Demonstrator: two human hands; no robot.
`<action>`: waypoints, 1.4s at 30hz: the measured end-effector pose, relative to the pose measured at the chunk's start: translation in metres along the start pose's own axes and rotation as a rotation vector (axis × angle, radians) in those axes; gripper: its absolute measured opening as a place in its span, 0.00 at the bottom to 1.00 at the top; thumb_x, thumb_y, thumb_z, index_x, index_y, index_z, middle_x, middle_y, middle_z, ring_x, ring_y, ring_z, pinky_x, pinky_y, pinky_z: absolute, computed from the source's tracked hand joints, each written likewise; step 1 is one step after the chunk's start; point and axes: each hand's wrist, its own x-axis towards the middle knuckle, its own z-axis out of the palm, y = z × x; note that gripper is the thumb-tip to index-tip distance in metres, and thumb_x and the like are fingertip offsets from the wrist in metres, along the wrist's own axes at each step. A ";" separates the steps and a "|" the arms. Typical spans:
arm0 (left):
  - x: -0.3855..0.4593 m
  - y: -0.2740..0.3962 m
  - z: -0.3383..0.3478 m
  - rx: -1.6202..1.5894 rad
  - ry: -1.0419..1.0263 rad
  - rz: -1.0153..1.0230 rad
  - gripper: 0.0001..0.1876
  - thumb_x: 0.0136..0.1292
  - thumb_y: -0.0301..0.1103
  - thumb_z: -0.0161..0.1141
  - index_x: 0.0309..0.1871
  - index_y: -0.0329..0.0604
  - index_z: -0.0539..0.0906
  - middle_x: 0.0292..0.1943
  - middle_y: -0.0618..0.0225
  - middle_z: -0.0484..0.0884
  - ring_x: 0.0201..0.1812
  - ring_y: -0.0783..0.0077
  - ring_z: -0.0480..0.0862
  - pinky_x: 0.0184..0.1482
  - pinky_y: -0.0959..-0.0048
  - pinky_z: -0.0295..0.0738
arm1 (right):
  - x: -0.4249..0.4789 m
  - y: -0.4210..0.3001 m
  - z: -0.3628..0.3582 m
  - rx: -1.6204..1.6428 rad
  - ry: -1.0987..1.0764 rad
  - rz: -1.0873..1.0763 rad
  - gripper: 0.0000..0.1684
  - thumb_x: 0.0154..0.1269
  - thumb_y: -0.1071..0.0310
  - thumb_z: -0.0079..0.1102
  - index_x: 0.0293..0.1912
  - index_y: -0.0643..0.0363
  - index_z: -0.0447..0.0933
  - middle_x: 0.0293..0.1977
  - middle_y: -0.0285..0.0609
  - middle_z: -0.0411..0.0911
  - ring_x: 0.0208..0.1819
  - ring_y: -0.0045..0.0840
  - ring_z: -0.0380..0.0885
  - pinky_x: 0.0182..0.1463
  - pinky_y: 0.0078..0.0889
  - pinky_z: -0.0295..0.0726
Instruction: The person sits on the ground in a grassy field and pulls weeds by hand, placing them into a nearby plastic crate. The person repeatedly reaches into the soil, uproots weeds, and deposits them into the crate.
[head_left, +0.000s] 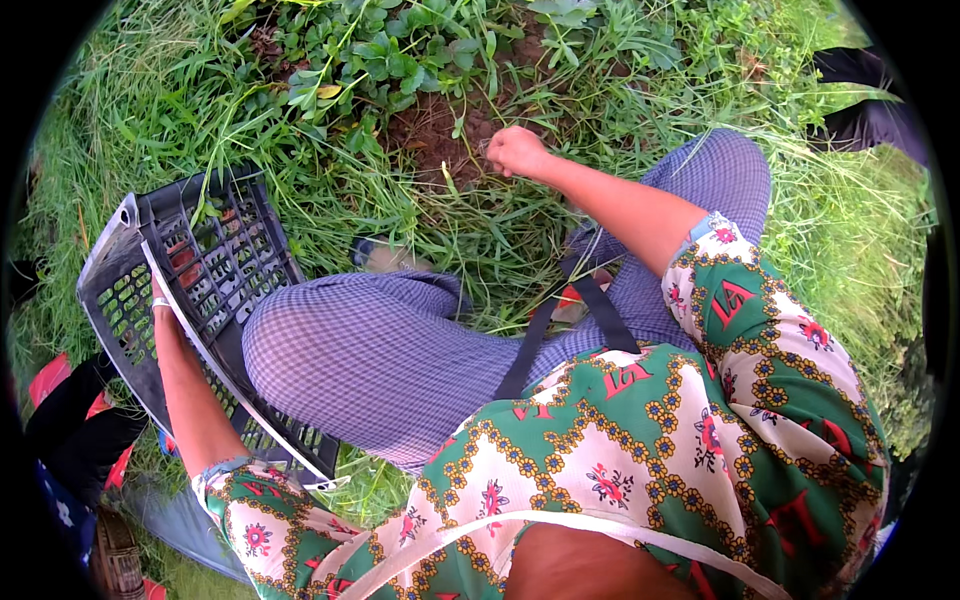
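My left hand (184, 259) reaches inside a black plastic crate (225, 247) and shows only in part through its grid wall. The slats hide the fingers, so a hold on anything cannot be made out. The crate stands tilted in the grass, against my bent left knee. Ahead of me, my right hand (517, 152) is curled into a fist above a patch of bare reddish soil (431, 131). Thin grass stems lie close around it, but I see nothing clearly held.
Low leafy plants (397, 60) grow beyond the soil, with tall grass (142, 112) around. My crossed legs (360, 345) fill the near middle. Dark cloth (874, 120) shows at the far right. At the lower left are dark-clothed limbs (82, 420), apparently another person's.
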 end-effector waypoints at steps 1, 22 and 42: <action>-0.009 0.007 -0.011 -0.090 -0.013 -0.015 0.13 0.52 0.27 0.55 0.43 0.37 0.75 0.32 0.68 0.78 0.31 0.71 0.78 0.34 0.75 0.73 | 0.006 -0.004 0.009 -0.078 -0.033 -0.050 0.09 0.45 0.67 0.51 0.26 0.62 0.76 0.21 0.45 0.77 0.21 0.28 0.76 0.31 0.28 0.75; -0.094 -0.022 0.416 1.264 -0.538 0.714 0.15 0.53 0.31 0.48 0.44 0.42 0.76 0.43 0.51 0.75 0.44 0.54 0.75 0.47 0.66 0.70 | -0.036 0.006 0.105 -0.199 -0.389 -0.177 0.23 0.53 0.55 0.43 0.28 0.69 0.72 0.29 0.55 0.76 0.38 0.38 0.75 0.43 0.37 0.71; -0.142 -0.043 0.396 1.529 -0.566 0.542 0.20 0.51 0.28 0.48 0.49 0.57 0.73 0.51 0.67 0.66 0.54 0.62 0.67 0.52 0.54 0.61 | 0.023 0.079 0.103 -0.677 -0.762 -0.233 0.07 0.44 0.75 0.50 0.24 0.68 0.76 0.27 0.49 0.77 0.26 0.33 0.78 0.29 0.34 0.75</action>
